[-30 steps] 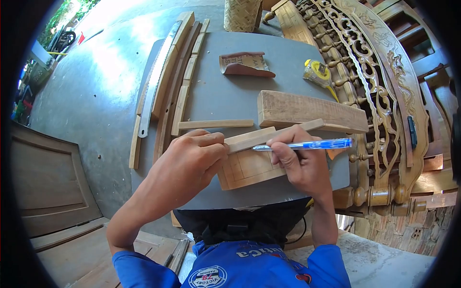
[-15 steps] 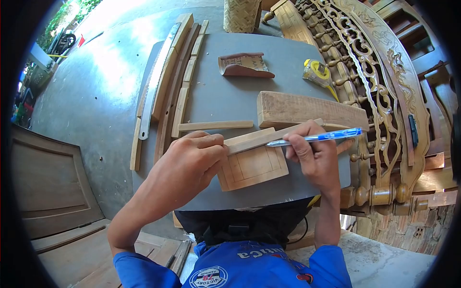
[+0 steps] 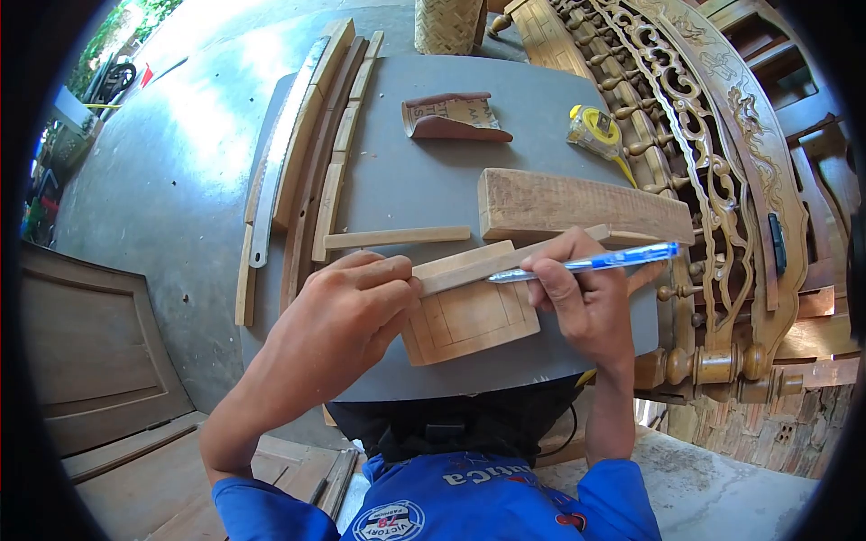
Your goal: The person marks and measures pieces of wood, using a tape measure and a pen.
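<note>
The left hand (image 3: 354, 311) is pinching the left end of a wooden strip (image 3: 478, 271), which is lying slantwise across a line-marked board (image 3: 475, 322), while the right hand (image 3: 588, 311) is pinching a blue pen (image 3: 622, 259) by the strip's near edge. The board is resting on the grey table (image 3: 397, 189), near a wooden block (image 3: 577, 206).

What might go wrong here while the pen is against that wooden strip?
The left hand holds one end of the wooden strip; if it shifts, a line on the board could come out crooked.
The pen in the right hand could stray from the strip's edge.
The tape measure, near the table's edge, might get knocked off.
</note>
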Motion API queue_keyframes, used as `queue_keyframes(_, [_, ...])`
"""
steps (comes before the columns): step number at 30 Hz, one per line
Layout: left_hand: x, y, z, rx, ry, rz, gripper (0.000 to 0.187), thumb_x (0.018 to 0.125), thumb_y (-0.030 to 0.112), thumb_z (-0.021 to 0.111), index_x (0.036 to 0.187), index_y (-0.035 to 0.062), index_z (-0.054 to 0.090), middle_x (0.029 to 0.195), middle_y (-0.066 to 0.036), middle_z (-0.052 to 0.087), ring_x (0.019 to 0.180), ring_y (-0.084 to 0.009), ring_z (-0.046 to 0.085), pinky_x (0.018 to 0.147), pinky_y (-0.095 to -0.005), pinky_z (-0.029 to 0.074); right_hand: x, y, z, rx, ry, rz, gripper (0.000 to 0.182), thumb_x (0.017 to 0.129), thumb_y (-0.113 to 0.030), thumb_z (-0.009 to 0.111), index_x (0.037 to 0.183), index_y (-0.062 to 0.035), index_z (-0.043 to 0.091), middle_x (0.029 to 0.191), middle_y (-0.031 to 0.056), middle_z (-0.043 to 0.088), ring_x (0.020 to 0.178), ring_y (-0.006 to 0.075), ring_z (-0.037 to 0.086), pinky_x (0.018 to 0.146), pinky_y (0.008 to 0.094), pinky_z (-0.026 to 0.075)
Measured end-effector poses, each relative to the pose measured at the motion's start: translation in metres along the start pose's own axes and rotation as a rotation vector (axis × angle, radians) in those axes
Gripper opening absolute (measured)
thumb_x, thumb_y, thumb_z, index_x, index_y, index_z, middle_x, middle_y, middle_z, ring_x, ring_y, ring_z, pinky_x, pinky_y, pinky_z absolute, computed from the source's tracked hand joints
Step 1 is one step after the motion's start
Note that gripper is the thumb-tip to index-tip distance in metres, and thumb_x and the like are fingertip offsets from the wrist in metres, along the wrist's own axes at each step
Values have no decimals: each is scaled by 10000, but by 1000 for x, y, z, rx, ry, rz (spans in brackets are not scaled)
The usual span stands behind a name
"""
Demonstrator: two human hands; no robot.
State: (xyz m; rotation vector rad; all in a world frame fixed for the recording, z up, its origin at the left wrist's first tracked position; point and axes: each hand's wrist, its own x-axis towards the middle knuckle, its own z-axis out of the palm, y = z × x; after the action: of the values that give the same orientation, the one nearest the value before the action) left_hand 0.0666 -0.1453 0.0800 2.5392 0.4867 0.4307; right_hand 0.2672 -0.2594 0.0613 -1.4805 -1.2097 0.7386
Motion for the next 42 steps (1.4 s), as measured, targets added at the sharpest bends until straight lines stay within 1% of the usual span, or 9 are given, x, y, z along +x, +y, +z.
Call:
queue_keyframes(6, [-2, 1, 3, 2, 62, 11, 112, 689, -20, 651, 745, -9, 554, 806, -83, 563, 773, -247, 586, 663, -355, 485, -1, 13, -11, 181, 264, -179, 218, 908, -213, 541, 870, 1, 563, 696, 71, 581, 629, 85, 549, 543, 218, 436])
queue_keyframes(11, [-3, -1, 0, 2, -8, -2, 189, 631, -44, 654, 805, -25, 583, 857, -118, 577, 790, -266, 596, 650, -347, 509, 12, 16, -17, -325, 34, -435, 123, 749, -169, 651, 864, -129, 643, 874, 84, 649, 795, 225, 617, 651, 315, 461])
queue_keyframes(18, [0, -2, 6, 72, 69, -9, 160, 530, -28, 657, 681, -7, 609, 759, -110, 607, 643, -234, 613, 532, -308, 510, 13, 25, -26, -616, -179, -599, 151, 696, -155, 678, 838, -182, 636, 919, 6, 649, 819, 141, 602, 640, 257, 387])
queue_keyframes(20, [7, 6, 0, 184, 4, -80, 135, 511, -19, 671, 606, 48, 602, 664, -59, 599, 602, -192, 616, 471, -273, 502, 11, 28, -20, -606, -90, -597, 129, 712, -170, 685, 826, -212, 642, 876, -34, 662, 783, 104, 588, 603, 231, 345])
queue_keyframes(22, [10, -8, -8, 60, 14, 138, 163, 608, -39, 707, 706, -101, 593, 765, -220, 611, 685, -282, 626, 561, -313, 539, 10, 28, -18, -591, -57, -575, 124, 716, -174, 682, 821, -229, 646, 838, -51, 668, 770, 88, 581, 585, 225, 320])
queue_keyframes(28, [9, -7, -6, 12, 26, 62, 180, 567, -57, 708, 710, -103, 609, 777, -200, 614, 689, -271, 630, 563, -297, 537, 10, 24, -15, -596, -59, -509, 186, 681, -132, 699, 822, -230, 628, 812, -40, 650, 741, 101, 566, 565, 244, 301])
queue_keyframes(31, [5, -15, -4, 58, 14, 164, 139, 654, -26, 653, 780, -84, 647, 793, -175, 619, 714, -254, 634, 608, -287, 535, 12, 31, -13, -608, -4, -563, 134, 695, -164, 677, 806, -233, 647, 794, -50, 661, 771, 87, 581, 577, 234, 298])
queue_keyframes(34, [5, 2, 10, 137, 137, -86, 146, 514, -32, 677, 613, 40, 597, 671, -67, 597, 597, -200, 614, 478, -283, 502, 12, 27, -15, -609, -38, -526, 204, 645, -125, 702, 820, -214, 646, 827, -27, 643, 765, 120, 590, 607, 243, 334])
queue_keyframes(42, [-1, -1, -3, 14, -33, -47, 149, 669, 6, 663, 799, -13, 592, 908, -104, 596, 808, -242, 602, 675, -322, 530, 9, 22, -13, -565, -18, -455, 252, 643, -73, 694, 873, -156, 633, 907, 6, 650, 849, 171, 598, 700, 286, 379])
